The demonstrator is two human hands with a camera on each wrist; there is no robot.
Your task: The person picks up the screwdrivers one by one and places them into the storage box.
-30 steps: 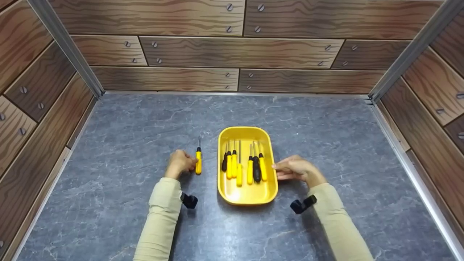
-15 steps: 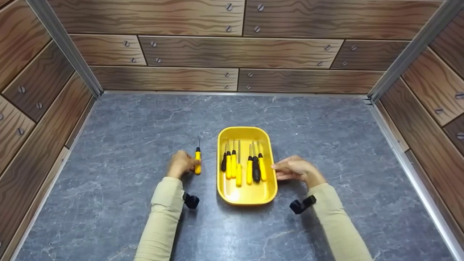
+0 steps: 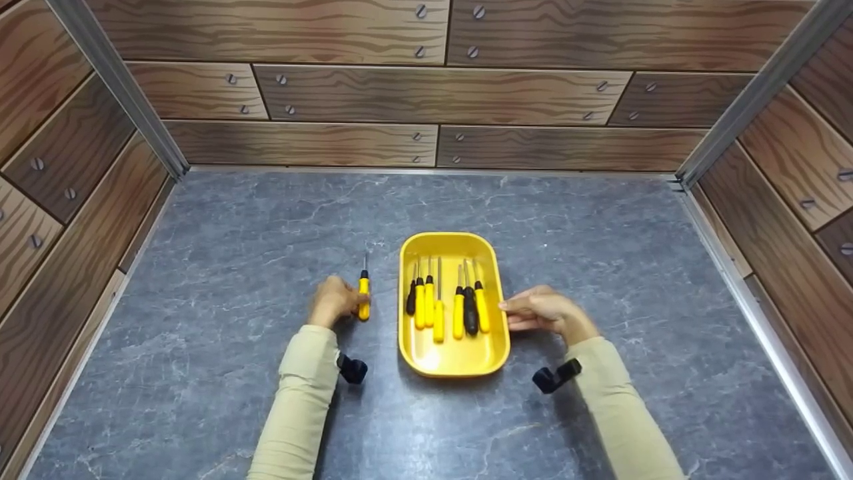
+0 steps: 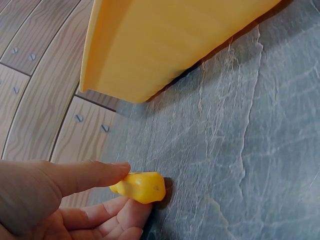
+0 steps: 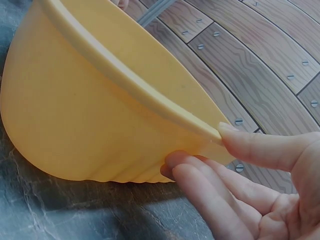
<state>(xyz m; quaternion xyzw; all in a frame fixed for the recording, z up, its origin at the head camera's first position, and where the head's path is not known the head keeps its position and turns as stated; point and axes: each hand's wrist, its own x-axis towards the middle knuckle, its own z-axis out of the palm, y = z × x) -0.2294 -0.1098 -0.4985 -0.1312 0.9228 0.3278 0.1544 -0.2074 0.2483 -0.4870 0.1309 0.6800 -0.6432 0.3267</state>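
Note:
A screwdriver (image 3: 364, 283) with a yellow handle and black collar stands left of a yellow tray (image 3: 453, 360), its shaft pointing away from me. My left hand (image 3: 333, 297) pinches its handle; in the left wrist view the thumb lies on top of the handle end (image 4: 146, 187) and the fingers sit beneath. At the tray's right side is my right hand (image 3: 543, 309). Its thumb (image 5: 265, 147) is at the rim and the fingertips (image 5: 180, 162) touch the outer wall below, holding the edge. Several screwdrivers (image 3: 439, 323) with yellow or black handles lie side by side inside the tray.
The grey marbled tabletop (image 3: 280, 213) spreads around the tray. Wood-patterned panels (image 3: 440, 97) enclose it at the back and both sides, with metal strips (image 3: 760, 320) along the edges. A small black camera (image 3: 352, 369) is strapped to each wrist.
My left hand has shifted slightly right and its fingers have closed on the screwdriver handle. The right hand and the tray have stayed in place.

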